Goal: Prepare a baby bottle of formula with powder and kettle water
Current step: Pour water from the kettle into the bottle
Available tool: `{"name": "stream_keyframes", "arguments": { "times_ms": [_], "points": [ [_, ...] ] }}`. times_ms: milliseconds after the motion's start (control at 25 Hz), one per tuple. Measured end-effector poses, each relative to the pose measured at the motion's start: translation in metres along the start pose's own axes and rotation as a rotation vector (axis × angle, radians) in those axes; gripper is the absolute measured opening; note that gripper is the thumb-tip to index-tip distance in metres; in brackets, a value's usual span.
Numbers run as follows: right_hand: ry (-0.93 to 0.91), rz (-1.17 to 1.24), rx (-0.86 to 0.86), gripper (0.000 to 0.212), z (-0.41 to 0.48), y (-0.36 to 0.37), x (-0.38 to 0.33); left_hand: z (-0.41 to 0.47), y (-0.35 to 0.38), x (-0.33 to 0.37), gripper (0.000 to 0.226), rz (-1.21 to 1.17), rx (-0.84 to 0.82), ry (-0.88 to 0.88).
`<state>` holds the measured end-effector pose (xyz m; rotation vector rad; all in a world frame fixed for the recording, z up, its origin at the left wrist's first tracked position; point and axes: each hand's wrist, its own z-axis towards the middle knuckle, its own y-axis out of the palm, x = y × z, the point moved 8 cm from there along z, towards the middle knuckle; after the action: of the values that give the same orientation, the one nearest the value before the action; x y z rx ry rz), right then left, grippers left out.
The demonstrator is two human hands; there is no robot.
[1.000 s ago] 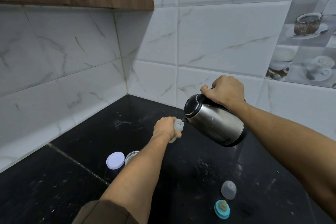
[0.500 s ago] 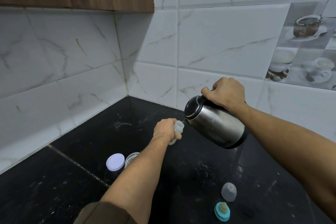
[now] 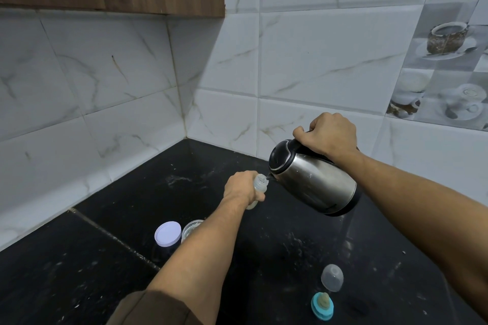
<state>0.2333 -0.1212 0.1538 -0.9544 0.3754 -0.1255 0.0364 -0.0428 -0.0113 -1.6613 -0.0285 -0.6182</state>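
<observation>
A: Kettle (image 3: pixel 317 182) tilted, spout down at the mouth of the baby bottle (image 3: pixel 259 187). How do the hands sit?

B: Right hand (image 3: pixel 328 134) has its grip wrapped tight round the black handle on top, steel body hanging below and to the left of it. Left hand (image 3: pixel 241 187) has its grip closed round the bottle's body, neck sticking out just right of the fingers, spout almost touching the rim.

A: Is the bottle standing on the worktop (image 3: pixel 105 272)?

B: Cannot tell; the hand hides its base.

A: And the other parts?

B: Nearer the camera than the left grip, beside the forearm, a jar with a pale purple lid (image 3: pixel 168 233) and a clear open container (image 3: pixel 192 228) just right of it. Below the right grip, well apart from the kettle, the clear dome cap (image 3: pixel 332 277) and the teal ring with teat (image 3: pixel 322 306) lie close together on the dark surface.
</observation>
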Motion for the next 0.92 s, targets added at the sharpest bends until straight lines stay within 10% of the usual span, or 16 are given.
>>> {"name": "stream_keyframes", "arguments": {
  "times_ms": [920],
  "points": [
    [0.0,-0.015,-0.003,0.048,0.0007,0.0006,0.0032,0.0021,0.0018,0.0062,0.04,-0.005,-0.007,0.018]
  ]
}}
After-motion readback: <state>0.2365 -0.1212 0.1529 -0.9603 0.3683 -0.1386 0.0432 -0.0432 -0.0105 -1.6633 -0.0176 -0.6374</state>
